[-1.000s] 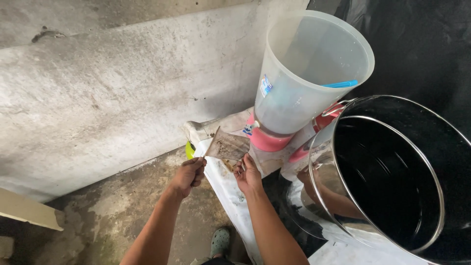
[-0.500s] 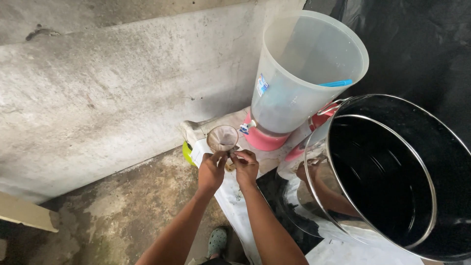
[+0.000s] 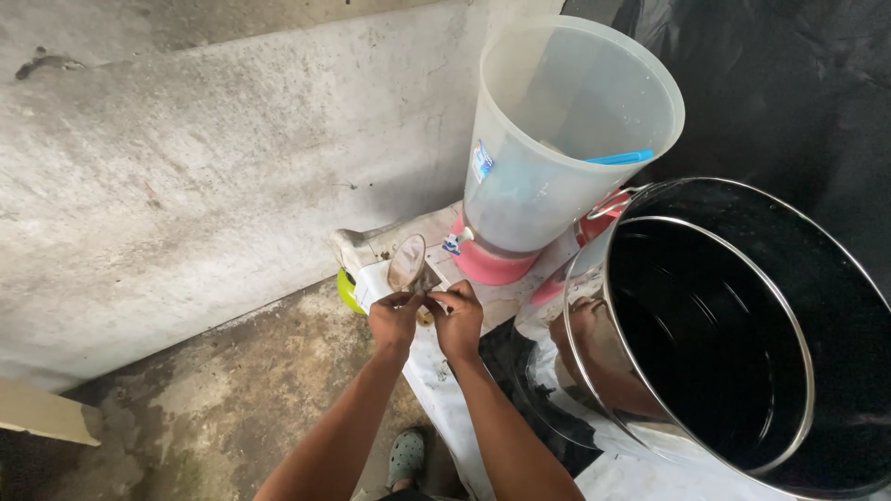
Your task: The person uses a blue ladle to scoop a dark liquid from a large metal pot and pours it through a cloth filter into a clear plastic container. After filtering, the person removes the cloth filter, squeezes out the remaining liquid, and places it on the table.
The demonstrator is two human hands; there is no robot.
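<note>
Raised since earlier: left hand (image 3: 393,318) and right hand (image 3: 457,316), fingers pinching brown plastic pouch (image 3: 407,263) beside translucent dispenser (image 3: 557,148); pouch opening unfinished.

Single head view, steeply downward, close.

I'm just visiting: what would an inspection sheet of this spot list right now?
Surface: white sheet over a low ledge, stained concrete floor below.
Job's things: small brownish bag, open mouth up, pinched by left hand and right hand.
Clutter: translucent dispenser bucket on pink base, large steel pot, yellow-green object.
Hands: both on the bag.
Cables: nothing seen.
Surroundings: grey concrete wall, black sheeting.
</note>
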